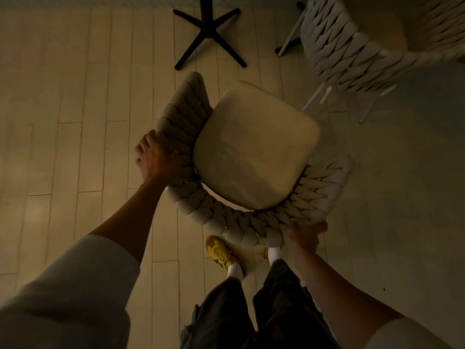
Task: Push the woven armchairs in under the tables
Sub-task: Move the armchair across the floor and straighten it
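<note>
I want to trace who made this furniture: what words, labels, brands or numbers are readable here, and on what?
None can be read. The woven armchair, its seat cushion, the black table base and the second woven armchair show no lettering.
Any marking on the yellow shoe is too blurred to read.

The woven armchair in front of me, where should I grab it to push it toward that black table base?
Grip the woven armchair by its braided rim from behind, wide apart, as the left hand and right hand do. The rim wraps the seat cushion and the open front points somewhat right of the table base, so a wide hold could turn it.
</note>
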### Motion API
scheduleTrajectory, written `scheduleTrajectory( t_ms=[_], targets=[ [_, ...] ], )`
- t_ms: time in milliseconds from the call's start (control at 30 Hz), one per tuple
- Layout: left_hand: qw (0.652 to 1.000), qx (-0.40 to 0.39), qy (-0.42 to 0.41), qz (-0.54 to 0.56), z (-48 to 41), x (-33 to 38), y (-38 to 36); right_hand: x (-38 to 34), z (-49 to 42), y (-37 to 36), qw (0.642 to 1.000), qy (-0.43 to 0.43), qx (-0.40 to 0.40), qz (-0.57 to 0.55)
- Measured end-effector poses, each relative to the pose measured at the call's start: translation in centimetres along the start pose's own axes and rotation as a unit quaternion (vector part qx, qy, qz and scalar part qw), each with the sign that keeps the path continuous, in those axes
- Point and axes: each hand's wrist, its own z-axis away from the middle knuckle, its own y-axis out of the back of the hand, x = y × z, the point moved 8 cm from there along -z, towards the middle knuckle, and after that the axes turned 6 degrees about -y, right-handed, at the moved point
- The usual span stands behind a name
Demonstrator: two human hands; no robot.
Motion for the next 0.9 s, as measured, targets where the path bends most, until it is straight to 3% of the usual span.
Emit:
scheduleTrajectory(
  t_ms=[67, 133, 433, 633, 900],
  targets=[
    [0.990, -0.010, 0.077, 0.120, 0.3, -1.4, -1.4, 0.0, -0.1, 0.0, 1.000, 0.012, 0.000, 0.002],
    [0.976, 0.000, 0.090, 0.196, 1.2, -1.8, -2.3, 0.0, -0.3, -0.1, 0.999, 0.034, -0.002, 0.012],
    [0.980, 0.043, 0.048, 0.189, 5.5, -2.8, -2.7, -0.4, -1.7, -0.2, 0.998, 0.034, 0.006, 0.052],
    [0.977, 0.047, 0.074, 0.197, 7.2, -3.5, -2.8, -1.5, -2.6, 0.3, 0.996, 0.037, -0.004, 0.075],
    [0.956, 0.075, 0.172, 0.226, 11.5, -5.2, -3.2, -4.9, -4.6, 0.6, 0.987, 0.092, -0.016, 0.133]
  ],
)
